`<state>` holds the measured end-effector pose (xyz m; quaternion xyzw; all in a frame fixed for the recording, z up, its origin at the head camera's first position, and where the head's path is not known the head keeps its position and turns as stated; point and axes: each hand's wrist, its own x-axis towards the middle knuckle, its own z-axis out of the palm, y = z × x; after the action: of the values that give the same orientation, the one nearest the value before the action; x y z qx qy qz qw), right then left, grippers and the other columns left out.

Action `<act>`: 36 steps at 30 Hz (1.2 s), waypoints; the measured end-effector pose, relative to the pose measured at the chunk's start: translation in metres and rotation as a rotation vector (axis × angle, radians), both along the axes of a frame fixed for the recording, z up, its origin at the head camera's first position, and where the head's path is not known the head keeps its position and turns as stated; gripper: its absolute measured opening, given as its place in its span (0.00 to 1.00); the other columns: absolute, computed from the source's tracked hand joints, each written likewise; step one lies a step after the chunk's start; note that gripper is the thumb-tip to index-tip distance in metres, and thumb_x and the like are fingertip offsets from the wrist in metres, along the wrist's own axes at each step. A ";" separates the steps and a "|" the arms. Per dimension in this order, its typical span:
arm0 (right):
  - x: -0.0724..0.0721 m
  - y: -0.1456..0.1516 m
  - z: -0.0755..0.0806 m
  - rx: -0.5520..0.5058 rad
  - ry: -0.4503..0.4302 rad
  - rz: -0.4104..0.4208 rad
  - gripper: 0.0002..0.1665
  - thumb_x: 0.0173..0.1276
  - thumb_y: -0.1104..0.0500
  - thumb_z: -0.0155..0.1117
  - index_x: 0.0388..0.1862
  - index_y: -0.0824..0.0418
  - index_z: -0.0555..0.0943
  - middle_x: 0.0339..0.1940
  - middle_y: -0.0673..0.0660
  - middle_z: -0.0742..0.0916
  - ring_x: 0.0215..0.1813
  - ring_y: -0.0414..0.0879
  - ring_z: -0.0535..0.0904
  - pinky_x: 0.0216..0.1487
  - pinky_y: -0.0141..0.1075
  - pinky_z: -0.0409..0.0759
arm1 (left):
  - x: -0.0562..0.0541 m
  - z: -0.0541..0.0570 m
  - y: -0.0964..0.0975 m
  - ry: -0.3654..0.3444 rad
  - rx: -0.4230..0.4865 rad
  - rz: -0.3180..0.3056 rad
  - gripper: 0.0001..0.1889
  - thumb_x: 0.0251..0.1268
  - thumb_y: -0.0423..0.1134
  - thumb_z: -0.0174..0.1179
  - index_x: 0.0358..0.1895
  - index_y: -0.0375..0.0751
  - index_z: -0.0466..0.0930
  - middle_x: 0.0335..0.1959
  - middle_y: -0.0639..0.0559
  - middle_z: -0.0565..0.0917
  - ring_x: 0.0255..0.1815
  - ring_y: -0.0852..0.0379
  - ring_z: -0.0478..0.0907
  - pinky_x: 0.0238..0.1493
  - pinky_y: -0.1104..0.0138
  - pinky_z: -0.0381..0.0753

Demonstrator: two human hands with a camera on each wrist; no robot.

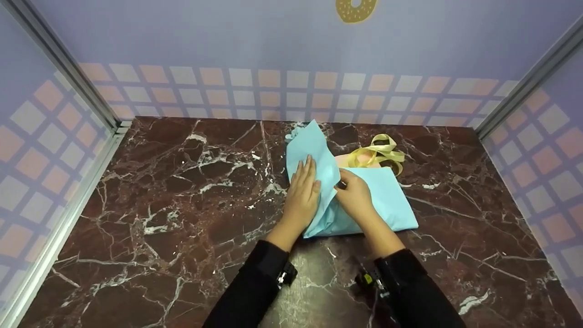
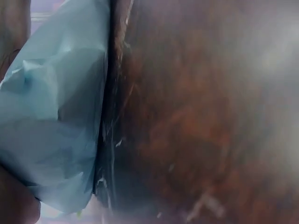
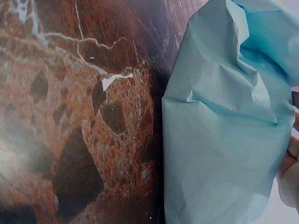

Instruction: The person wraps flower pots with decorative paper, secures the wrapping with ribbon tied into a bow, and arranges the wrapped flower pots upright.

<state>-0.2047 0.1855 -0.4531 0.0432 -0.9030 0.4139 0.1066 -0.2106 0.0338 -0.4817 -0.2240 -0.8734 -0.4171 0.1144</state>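
Observation:
Light-blue wrapping paper [image 1: 382,196] lies folded on the table, its left part raised into a pointed flap [image 1: 314,146]. Flat against this flap rests my left hand [image 1: 301,196], fingers straight and pointing away from me. My right hand [image 1: 356,197] has its fingers curled at the flap's right edge and pinches the paper there. Creased paper [image 2: 60,121] fills the left side of the left wrist view. In the right wrist view the near side of the paper [image 3: 219,158] shows folds, with part of the right hand [image 3: 290,175] at the edge. Whatever the paper covers is hidden.
Behind the paper lie a loosely curled yellow ribbon [image 1: 382,152] and a pale pink item [image 1: 360,159], partly covered. Underneath is a dark red marbled table [image 1: 182,237]. A checkered wall [image 1: 227,86] stands at the back, with side panels left and right.

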 end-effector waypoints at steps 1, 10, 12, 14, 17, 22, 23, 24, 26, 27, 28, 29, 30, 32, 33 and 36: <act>0.000 0.000 0.000 0.000 -0.001 0.003 0.18 0.60 0.57 0.68 0.49 0.61 0.86 0.53 0.56 0.86 0.57 0.52 0.80 0.58 0.47 0.75 | 0.000 0.001 0.000 0.005 -0.037 0.001 0.29 0.80 0.44 0.36 0.76 0.32 0.48 0.78 0.44 0.48 0.78 0.43 0.40 0.75 0.50 0.42; -0.002 0.003 0.002 -0.082 -0.043 0.028 0.17 0.62 0.59 0.66 0.49 0.63 0.85 0.49 0.60 0.87 0.54 0.53 0.80 0.55 0.47 0.77 | -0.007 0.016 0.006 0.021 -0.286 0.016 0.29 0.80 0.49 0.34 0.76 0.35 0.51 0.78 0.48 0.48 0.78 0.47 0.40 0.75 0.49 0.41; -0.002 0.007 0.002 -0.137 -0.076 0.036 0.17 0.63 0.60 0.65 0.50 0.66 0.84 0.50 0.62 0.86 0.57 0.54 0.79 0.58 0.47 0.77 | -0.008 0.017 0.008 0.020 -0.323 0.016 0.29 0.80 0.49 0.33 0.76 0.37 0.51 0.78 0.49 0.48 0.78 0.48 0.40 0.75 0.50 0.41; -0.001 0.011 0.003 -0.191 -0.114 0.046 0.17 0.65 0.62 0.62 0.51 0.69 0.83 0.51 0.64 0.85 0.57 0.55 0.78 0.58 0.47 0.77 | -0.009 0.018 0.010 0.017 -0.348 0.011 0.29 0.80 0.50 0.33 0.76 0.38 0.51 0.78 0.50 0.47 0.78 0.48 0.40 0.75 0.50 0.40; 0.000 0.019 0.004 -0.286 -0.164 0.044 0.18 0.69 0.64 0.58 0.54 0.71 0.81 0.53 0.66 0.84 0.57 0.55 0.78 0.57 0.45 0.77 | -0.010 0.019 0.014 0.013 -0.377 -0.002 0.29 0.80 0.50 0.32 0.76 0.39 0.52 0.78 0.51 0.47 0.78 0.49 0.40 0.75 0.50 0.41; 0.006 0.028 0.007 -0.407 -0.121 0.021 0.18 0.74 0.65 0.52 0.56 0.75 0.79 0.55 0.67 0.83 0.57 0.53 0.78 0.58 0.38 0.76 | -0.010 0.021 0.018 -0.002 -0.404 -0.009 0.28 0.80 0.50 0.33 0.76 0.41 0.53 0.78 0.52 0.47 0.78 0.49 0.40 0.75 0.51 0.41; 0.007 0.029 0.008 -0.438 -0.097 0.008 0.18 0.75 0.64 0.52 0.54 0.76 0.79 0.54 0.68 0.83 0.57 0.53 0.78 0.58 0.37 0.76 | -0.011 0.021 0.018 -0.003 -0.410 -0.008 0.28 0.80 0.50 0.33 0.76 0.41 0.53 0.78 0.52 0.47 0.78 0.49 0.40 0.75 0.51 0.41; 0.010 0.029 0.010 -0.468 -0.074 -0.012 0.17 0.75 0.64 0.52 0.52 0.76 0.80 0.51 0.68 0.84 0.55 0.53 0.80 0.57 0.38 0.77 | -0.011 0.021 0.018 -0.006 -0.416 -0.009 0.28 0.80 0.50 0.33 0.76 0.42 0.53 0.78 0.52 0.47 0.78 0.50 0.40 0.75 0.51 0.41; 0.015 0.029 0.013 -0.478 -0.047 -0.068 0.18 0.75 0.60 0.54 0.43 0.76 0.82 0.43 0.66 0.86 0.48 0.53 0.83 0.52 0.37 0.81 | -0.011 0.021 0.018 -0.004 -0.428 -0.009 0.28 0.80 0.50 0.33 0.76 0.42 0.53 0.78 0.52 0.46 0.78 0.49 0.40 0.75 0.51 0.41; 0.019 0.028 0.016 -0.468 -0.047 -0.091 0.19 0.75 0.57 0.55 0.38 0.75 0.82 0.38 0.65 0.86 0.43 0.53 0.84 0.47 0.37 0.82 | -0.011 0.021 0.018 -0.003 -0.432 -0.008 0.28 0.80 0.50 0.32 0.76 0.42 0.53 0.78 0.52 0.46 0.78 0.49 0.40 0.75 0.51 0.41; 0.022 0.027 0.018 -0.434 -0.056 -0.105 0.22 0.75 0.54 0.56 0.33 0.73 0.82 0.34 0.63 0.86 0.38 0.53 0.84 0.42 0.37 0.83 | -0.011 0.021 0.018 -0.003 -0.438 -0.006 0.28 0.80 0.51 0.32 0.77 0.42 0.53 0.78 0.53 0.46 0.78 0.49 0.40 0.75 0.51 0.41; 0.026 0.025 0.021 -0.382 -0.066 -0.115 0.24 0.74 0.50 0.57 0.28 0.71 0.81 0.29 0.62 0.85 0.33 0.52 0.83 0.36 0.36 0.83 | -0.011 0.021 0.018 -0.004 -0.442 -0.003 0.28 0.80 0.51 0.32 0.77 0.43 0.52 0.78 0.53 0.45 0.78 0.49 0.39 0.75 0.51 0.41; 0.030 0.023 0.024 -0.312 -0.080 -0.120 0.27 0.73 0.47 0.58 0.24 0.68 0.79 0.25 0.60 0.84 0.28 0.51 0.80 0.32 0.36 0.80 | -0.011 0.021 0.017 -0.005 -0.446 -0.001 0.28 0.80 0.51 0.32 0.77 0.43 0.52 0.78 0.53 0.45 0.78 0.49 0.39 0.75 0.51 0.40; 0.037 0.019 0.028 -0.166 -0.101 -0.118 0.29 0.70 0.43 0.60 0.17 0.63 0.75 0.19 0.57 0.83 0.23 0.50 0.77 0.25 0.36 0.73 | -0.011 0.022 0.016 -0.010 -0.450 0.003 0.29 0.80 0.51 0.32 0.77 0.43 0.52 0.78 0.53 0.45 0.78 0.50 0.39 0.75 0.51 0.40; 0.041 0.017 0.029 -0.120 -0.107 -0.110 0.29 0.70 0.44 0.61 0.15 0.61 0.73 0.17 0.57 0.83 0.22 0.48 0.76 0.24 0.36 0.71 | -0.010 0.022 0.015 -0.012 -0.449 0.005 0.28 0.80 0.51 0.32 0.77 0.43 0.52 0.78 0.53 0.46 0.78 0.50 0.39 0.75 0.51 0.41; 0.050 0.011 0.030 -0.068 -0.098 -0.110 0.28 0.70 0.50 0.61 0.12 0.57 0.66 0.12 0.54 0.76 0.19 0.46 0.71 0.23 0.36 0.66 | -0.010 0.023 0.013 -0.017 -0.441 0.006 0.28 0.80 0.50 0.32 0.77 0.43 0.53 0.78 0.53 0.47 0.78 0.50 0.40 0.75 0.51 0.42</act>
<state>-0.1551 0.1967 -0.4232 -0.0302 -0.8937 0.4393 0.0864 -0.2202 0.0464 -0.4589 -0.2375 -0.9450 -0.2176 0.0567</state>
